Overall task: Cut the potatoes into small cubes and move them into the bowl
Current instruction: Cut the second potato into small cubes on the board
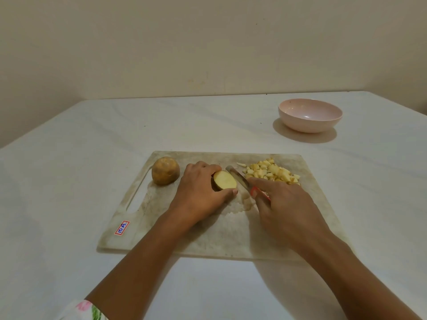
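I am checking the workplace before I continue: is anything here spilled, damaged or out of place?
Nothing is spilled. The pile of yellow potato cubes lies on the stained white plastic cutting board, and the round pink bowl stands upright. Only one pale sliver lies apart from the pile.

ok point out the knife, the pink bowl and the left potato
knife (238, 178), head view, on the blade
pink bowl (309, 126), head view, on the near outer wall
left potato (165, 170), head view, middle of its skin
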